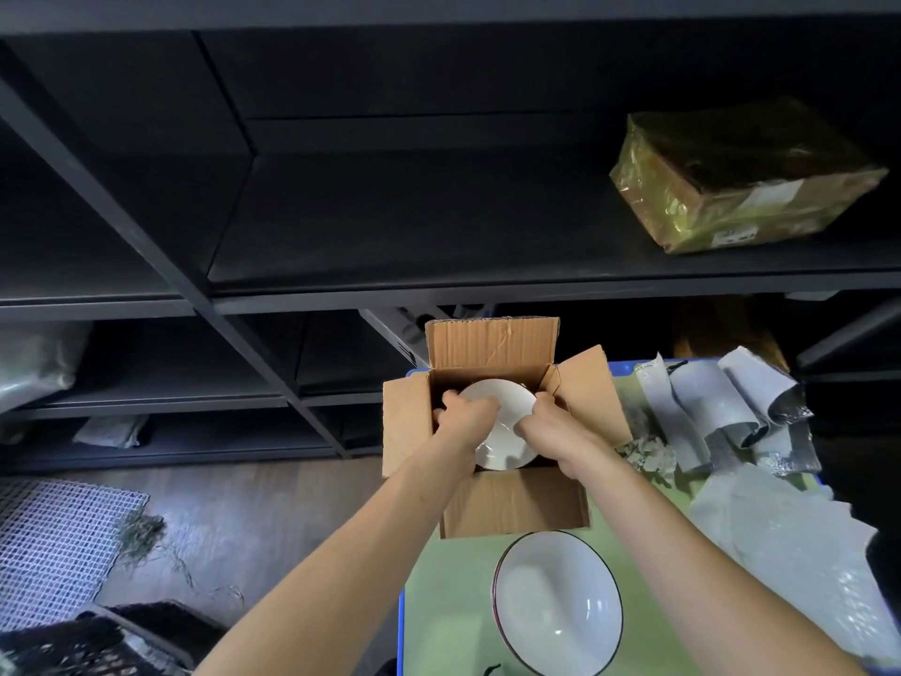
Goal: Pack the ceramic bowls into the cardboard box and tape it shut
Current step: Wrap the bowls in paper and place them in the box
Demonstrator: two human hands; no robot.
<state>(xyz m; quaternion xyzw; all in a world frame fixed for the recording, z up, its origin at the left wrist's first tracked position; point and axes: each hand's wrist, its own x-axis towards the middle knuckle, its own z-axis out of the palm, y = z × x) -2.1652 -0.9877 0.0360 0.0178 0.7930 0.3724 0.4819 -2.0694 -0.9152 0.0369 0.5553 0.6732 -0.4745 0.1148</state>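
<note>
Left grip [465, 416] and right grip [547, 425] pinch the white bowl [508, 434], hiding the cardboard box [512, 502] interior.

dark metal shelving [341, 212] fills the back of a dim room, its slanted post [146, 236] splitting the bays. a parcel [741, 178] in shiny yellowish wrap sits on the upper right shelf. pale bags [34, 363] lie on the lower left shelves. the floor [234, 519] is grey-brown wood, lit in one patch, with a white mesh panel [53, 544], loose straw [146, 534] and a black crate [97, 646]. the green worktop [453, 602] has a blue rim.
</note>
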